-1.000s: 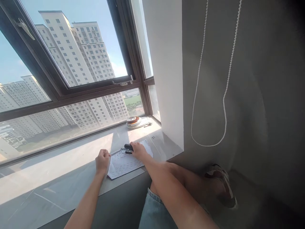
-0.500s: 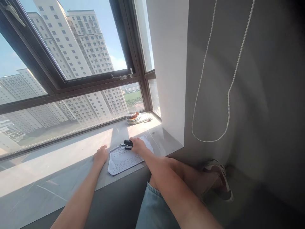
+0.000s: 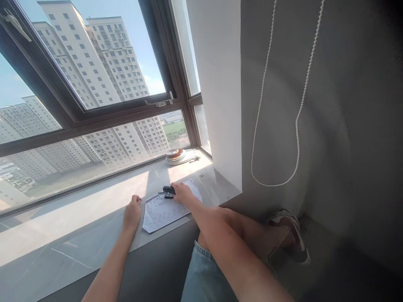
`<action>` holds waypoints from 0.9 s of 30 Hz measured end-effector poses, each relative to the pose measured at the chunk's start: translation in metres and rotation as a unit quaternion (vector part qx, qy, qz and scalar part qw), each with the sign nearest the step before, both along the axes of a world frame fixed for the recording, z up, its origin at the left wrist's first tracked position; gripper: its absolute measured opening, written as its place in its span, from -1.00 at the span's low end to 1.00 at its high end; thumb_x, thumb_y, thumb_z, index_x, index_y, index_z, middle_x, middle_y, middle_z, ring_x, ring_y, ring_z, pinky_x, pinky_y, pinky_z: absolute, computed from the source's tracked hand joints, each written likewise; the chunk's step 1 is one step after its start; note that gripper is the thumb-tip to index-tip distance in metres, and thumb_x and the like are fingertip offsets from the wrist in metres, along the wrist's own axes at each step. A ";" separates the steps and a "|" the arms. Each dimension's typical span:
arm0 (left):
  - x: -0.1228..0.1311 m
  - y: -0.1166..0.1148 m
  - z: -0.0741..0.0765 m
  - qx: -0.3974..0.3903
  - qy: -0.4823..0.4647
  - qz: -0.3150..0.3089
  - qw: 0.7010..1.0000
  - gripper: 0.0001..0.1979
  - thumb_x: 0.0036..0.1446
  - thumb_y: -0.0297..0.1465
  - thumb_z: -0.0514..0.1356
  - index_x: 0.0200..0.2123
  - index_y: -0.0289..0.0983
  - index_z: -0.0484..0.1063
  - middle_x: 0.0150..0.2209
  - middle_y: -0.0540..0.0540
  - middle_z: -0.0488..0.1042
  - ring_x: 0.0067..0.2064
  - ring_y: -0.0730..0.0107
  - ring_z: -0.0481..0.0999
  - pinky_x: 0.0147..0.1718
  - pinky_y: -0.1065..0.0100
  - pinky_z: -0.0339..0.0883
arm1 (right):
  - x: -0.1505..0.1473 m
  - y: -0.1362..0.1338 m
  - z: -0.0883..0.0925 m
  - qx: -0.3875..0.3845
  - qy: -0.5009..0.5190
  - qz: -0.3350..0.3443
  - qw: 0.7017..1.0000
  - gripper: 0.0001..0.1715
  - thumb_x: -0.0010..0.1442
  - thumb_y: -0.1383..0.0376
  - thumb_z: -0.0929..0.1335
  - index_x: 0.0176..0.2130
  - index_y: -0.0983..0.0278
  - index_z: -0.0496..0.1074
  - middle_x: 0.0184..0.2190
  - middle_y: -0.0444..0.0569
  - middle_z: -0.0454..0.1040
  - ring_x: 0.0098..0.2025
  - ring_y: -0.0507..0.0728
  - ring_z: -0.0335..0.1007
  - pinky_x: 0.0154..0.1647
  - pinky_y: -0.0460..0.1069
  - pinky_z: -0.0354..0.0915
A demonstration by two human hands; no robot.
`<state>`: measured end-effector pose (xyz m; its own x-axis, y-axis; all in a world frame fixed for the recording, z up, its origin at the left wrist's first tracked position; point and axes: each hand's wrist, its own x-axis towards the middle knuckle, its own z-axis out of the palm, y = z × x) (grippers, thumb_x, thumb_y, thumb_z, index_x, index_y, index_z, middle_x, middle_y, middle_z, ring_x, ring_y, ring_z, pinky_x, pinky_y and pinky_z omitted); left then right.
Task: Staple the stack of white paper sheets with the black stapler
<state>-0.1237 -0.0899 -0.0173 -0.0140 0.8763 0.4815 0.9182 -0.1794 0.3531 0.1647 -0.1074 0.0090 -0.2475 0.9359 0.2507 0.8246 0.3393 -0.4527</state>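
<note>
My right hand is closed around the rear of a black stapler, whose two dark arms stand apart with a metal part showing between them. The stapler is over the upper part of a stack of white printed paper on the windowsill. Small dark specks are scattered over the sheet near the stapler; they are too small to name. Left of the paper, my left hand rests on the sill with its fingers pinched together. At its fingertips a tiny dark thing shows, too small to make out.
Stacked plates stand in the sill's far corner, with a small dark bunch of things beside them. Two tiny strips lie on the sill. A beaded blind cord hangs at the right wall. The window frame borders the back.
My left hand has turned and its fingers have come together in a pinch near the paper's left edge. My right hand keeps hold of the stapler. The view has shifted slightly.
</note>
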 end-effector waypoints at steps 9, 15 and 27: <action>0.033 -0.035 0.005 0.101 -0.084 -0.157 0.979 -0.73 0.36 -0.15 0.10 -0.07 -0.16 0.47 -0.12 -0.17 0.65 -0.06 0.09 0.65 -0.09 0.23 0.45 | -0.002 -0.003 0.003 0.033 -0.014 0.028 0.999 -0.69 0.15 0.39 0.44 -0.08 0.20 0.45 -0.12 -0.02 0.58 0.03 0.25 0.42 0.01 0.05 0.16; 0.032 -0.038 0.011 0.070 -0.113 -0.224 0.966 -0.69 0.29 -0.11 0.19 -0.09 -0.15 0.58 -0.12 -0.16 0.64 -0.06 0.09 0.62 -0.02 0.18 0.45 | -0.004 -0.010 0.007 0.041 -0.033 0.067 0.996 -0.69 0.14 0.38 0.45 -0.08 0.19 0.47 -0.16 -0.03 0.60 -0.03 0.22 0.47 -0.09 0.00 0.15; 0.034 -0.031 0.007 -0.019 -0.088 -0.258 0.962 -0.78 0.23 -0.18 0.22 -0.19 -0.17 0.55 -0.19 -0.17 0.58 -0.07 0.07 0.51 0.01 0.12 0.38 | -0.012 -0.008 0.001 0.069 -0.048 0.136 0.987 -0.64 0.15 0.35 0.45 -0.02 0.19 0.49 -0.11 -0.02 0.61 -0.02 0.23 0.49 -0.10 -0.01 0.19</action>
